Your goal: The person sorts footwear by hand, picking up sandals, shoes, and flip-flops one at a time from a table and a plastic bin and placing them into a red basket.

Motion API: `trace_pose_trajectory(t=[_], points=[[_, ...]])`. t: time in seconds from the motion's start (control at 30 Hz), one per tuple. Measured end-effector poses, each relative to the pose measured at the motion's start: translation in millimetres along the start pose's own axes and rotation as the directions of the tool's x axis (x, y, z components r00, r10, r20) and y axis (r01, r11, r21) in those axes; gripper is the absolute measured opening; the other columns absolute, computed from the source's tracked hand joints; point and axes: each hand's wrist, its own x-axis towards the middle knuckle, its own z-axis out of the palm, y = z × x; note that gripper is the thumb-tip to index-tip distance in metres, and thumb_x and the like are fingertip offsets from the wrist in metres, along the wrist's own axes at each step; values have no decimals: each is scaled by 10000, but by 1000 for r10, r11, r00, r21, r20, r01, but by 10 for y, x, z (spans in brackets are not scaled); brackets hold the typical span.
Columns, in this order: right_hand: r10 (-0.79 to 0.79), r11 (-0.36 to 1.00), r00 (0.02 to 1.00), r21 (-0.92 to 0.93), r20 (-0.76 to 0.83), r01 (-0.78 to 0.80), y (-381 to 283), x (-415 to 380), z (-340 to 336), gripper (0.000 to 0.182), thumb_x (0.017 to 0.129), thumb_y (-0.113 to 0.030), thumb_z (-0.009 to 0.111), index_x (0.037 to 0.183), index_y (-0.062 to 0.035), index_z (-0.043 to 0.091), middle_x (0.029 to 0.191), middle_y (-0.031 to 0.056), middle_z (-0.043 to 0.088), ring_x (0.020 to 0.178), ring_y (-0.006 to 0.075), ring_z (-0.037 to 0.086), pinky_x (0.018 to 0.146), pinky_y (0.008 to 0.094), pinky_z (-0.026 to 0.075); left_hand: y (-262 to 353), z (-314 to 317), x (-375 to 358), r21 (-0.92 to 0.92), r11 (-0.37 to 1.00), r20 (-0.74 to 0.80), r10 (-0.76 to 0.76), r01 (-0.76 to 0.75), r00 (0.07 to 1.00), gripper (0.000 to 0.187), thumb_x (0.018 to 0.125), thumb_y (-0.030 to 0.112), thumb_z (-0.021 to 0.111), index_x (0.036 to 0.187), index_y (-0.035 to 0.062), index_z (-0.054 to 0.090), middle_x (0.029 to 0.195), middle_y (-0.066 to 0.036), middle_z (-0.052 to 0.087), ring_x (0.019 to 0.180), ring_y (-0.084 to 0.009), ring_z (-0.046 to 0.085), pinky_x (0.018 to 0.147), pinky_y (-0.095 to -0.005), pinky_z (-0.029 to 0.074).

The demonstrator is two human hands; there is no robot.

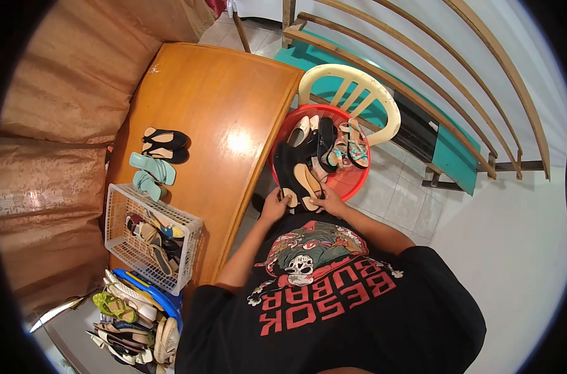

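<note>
A pair of black shoes with tan insoles (pixel 307 181) is held over the near edge of a red basket (pixel 356 189). My left hand (pixel 275 206) grips the heel end of one shoe. The heel of the other is pinched by my right hand (pixel 327 201). Inside the basket lie cream shoes (pixel 300 131), a black shoe (pixel 326 137) and patterned sandals (pixel 356 146). The fingers of both hands are partly hidden by the shoes.
The wooden table (pixel 202 100) bears black shoes (pixel 164 145), mint sandals (pixel 152 174) and a white crate (pixel 193 249) of shoes. A blue container (pixel 147 288) with several shoes stands at lower left. A cream chair (pixel 386 103) and teal bench (pixel 455 156) stand beyond the basket.
</note>
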Motion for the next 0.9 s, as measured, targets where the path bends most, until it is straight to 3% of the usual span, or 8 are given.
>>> trace_pose_trajectory(t=[0.07,0.17,0.4,0.47,0.6,0.63,0.77,0.9], points=[[-6,1000,998,-24,-55,4,123,-54,-168,533,856,-106,698,1304,-67,411,949,38,570,784,159,635,469,258,524,95,131,102,89,996,29,9,-11,1000,214,924,173,590,1055,5,608,838,-97,677,732,-136,646,488,-273,498],[200,978,965,-20,-169,-206,183,-147,-355,455,876,-162,685,1259,-63,459,880,29,551,666,125,597,432,241,435,109,387,208,-215,798,204,-526,562,825,239,910,186,588,994,-37,609,764,-111,669,464,-158,582,419,-312,436],[-36,966,988,-257,-152,-4,679,61,-614,418,905,-232,650,1199,6,472,968,121,617,560,147,519,520,299,452,-473,750,388,-80,819,147,-555,569,819,275,890,178,577,1040,-48,620,771,-118,668,470,-180,572,427,-320,438],[123,964,971,-206,-207,-166,504,54,-588,411,934,-231,609,1244,4,476,939,101,611,560,133,510,517,301,450,-433,751,473,41,808,176,-584,587,792,303,882,166,564,1086,-55,608,786,-132,668,464,-183,559,426,-319,429],[178,977,965,-85,-192,-197,309,268,-583,414,963,-196,557,1342,-66,455,863,90,624,500,115,489,467,282,427,-1217,863,880,312,893,0,-341,324,940,427,833,184,613,1200,-32,583,1071,-187,683,923,-272,689,626,-379,565],[166,980,959,-68,-228,-185,390,376,-573,261,969,-202,543,1209,-111,497,701,23,574,437,102,466,374,250,385,-255,699,810,287,771,52,-606,569,794,580,782,206,661,1295,-22,513,1194,-202,638,1135,-289,616,846,-388,548],[472,869,845,-25,-253,-493,217,621,-578,115,979,-158,488,1089,-140,461,689,48,562,441,132,487,365,256,353,27,582,1045,710,612,259,-688,350,678,666,783,302,650,1334,-23,465,1171,-243,631,1094,-353,624,904,-414,512],[432,882,887,283,-164,-377,254,810,-559,94,978,-136,480,1055,-173,440,764,58,559,495,169,506,417,310,377,359,656,977,565,747,4,-426,350,905,607,833,416,538,1292,18,526,1181,-263,610,1106,-354,610,934,-456,485]])
